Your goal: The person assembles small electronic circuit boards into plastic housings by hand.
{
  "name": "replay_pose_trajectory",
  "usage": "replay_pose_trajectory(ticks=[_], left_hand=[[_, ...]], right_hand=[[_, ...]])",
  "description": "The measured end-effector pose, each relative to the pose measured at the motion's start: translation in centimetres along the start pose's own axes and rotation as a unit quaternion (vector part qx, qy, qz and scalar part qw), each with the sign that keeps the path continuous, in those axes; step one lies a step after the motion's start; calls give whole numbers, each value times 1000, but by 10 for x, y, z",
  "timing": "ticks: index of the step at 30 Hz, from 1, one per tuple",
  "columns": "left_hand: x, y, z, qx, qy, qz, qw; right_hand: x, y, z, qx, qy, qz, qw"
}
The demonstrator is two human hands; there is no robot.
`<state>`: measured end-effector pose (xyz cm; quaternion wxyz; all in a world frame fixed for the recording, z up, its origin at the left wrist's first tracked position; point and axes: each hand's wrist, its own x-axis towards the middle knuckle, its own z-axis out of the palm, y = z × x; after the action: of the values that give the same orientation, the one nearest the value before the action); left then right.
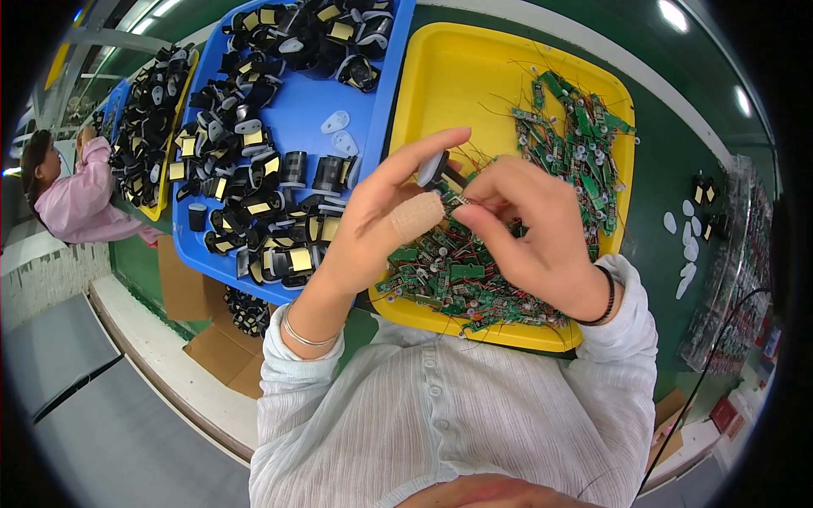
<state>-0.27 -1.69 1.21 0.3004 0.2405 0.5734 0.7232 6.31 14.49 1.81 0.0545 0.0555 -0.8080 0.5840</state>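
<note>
Fingers: both hands pinch one small dark shell piece (pixel 433 168) with thin wires, above the yellow tray (pixel 449 76).
Left hand (pixel 381 220): bandaged thumb.
Right hand (pixel 529 229): curled.
Tray: tangled green circuit boards (pixel 457 271).
Blue tray (pixel 339 102): glossy black shells.

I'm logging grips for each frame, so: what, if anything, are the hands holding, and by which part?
Both hands pinch one small dark part with a tiny circuit board: left hand at its dark end, right hand at the board end. The exact contact is hidden.
</note>
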Motion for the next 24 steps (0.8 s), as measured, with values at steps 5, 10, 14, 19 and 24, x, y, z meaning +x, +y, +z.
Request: replay_pose_trajectory(ticks=[5, 10, 14, 19, 24], left_hand=[[1, 1, 5, -27, 9, -21, 999], [-3, -6, 1, 101, -5, 20, 995], [-4, -3, 2, 81, 12, 7, 997], [-3, -5, 2, 87, 35, 51, 994], [-5, 2, -3, 197, 49, 60, 977]], right_hand=[[-6, -6, 7, -200, 17, -108, 974], [-3, -5, 0, -128, 2, -76, 989], [-2, -6, -4, 4, 3, 6, 1000], [0, -8, -6, -13, -5, -20, 1000], [6, -6, -7, 107, -42, 71, 991]])
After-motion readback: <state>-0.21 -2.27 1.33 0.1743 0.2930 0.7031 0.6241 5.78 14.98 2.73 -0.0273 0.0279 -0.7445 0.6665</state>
